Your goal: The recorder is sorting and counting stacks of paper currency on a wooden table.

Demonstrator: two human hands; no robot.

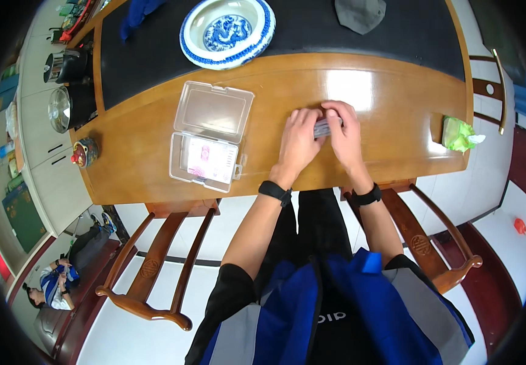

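My left hand (pixel 300 140) and my right hand (pixel 344 132) meet above the wooden table. Between them they grip a small greyish stack of cards (pixel 322 128), its layered edge showing between the thumbs and fingers. My fingers cover most of the stack, so its faces are hidden. To the left of my hands lies a clear plastic box (pixel 176 159) with its hinged lid (pixel 214 111) folded back away from me. A card with pink print (pixel 207 158) lies flat inside the box.
A blue-and-white porcelain bowl (pixel 264 38) stands beyond the box, on the table's black inlay. A grey cloth (pixel 361 13) lies farther back. Green tissue pack (pixel 457 135) at the right, colourful jar (pixel 85 152) at the left edge. Wooden chairs (pixel 147 267) flank me; another person (pixel 56 281) sits far left.
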